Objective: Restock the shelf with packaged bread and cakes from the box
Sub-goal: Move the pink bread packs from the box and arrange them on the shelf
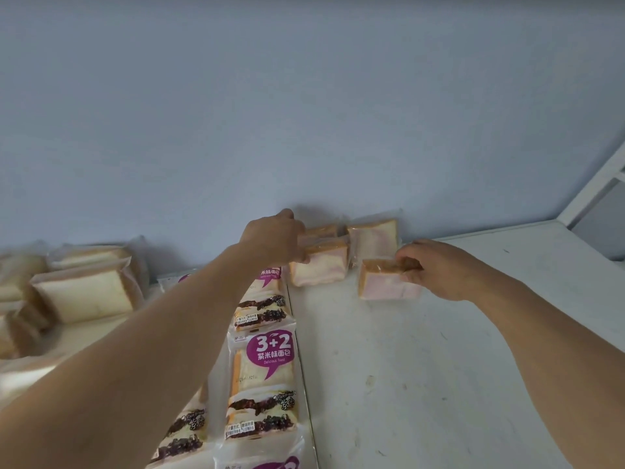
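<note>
The left hand (274, 236) grips a pink-filled bread pack (319, 265) at the far wall, apparently starting a row. The right hand (436, 269) pinches another pack (382, 282) just right of it on the white shelf (439, 367), likely lining it up beside the printed purple packs (262, 367).

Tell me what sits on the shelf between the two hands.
In the head view, two clear-wrapped pink-layered bread packs stand between the left hand and right hand, each of which grips its own pack.

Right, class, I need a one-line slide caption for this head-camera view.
Each hand, left and right, holds a clear-wrapped pink-layered toast pack on the white shelf beside purple-rice toast packs.
</note>
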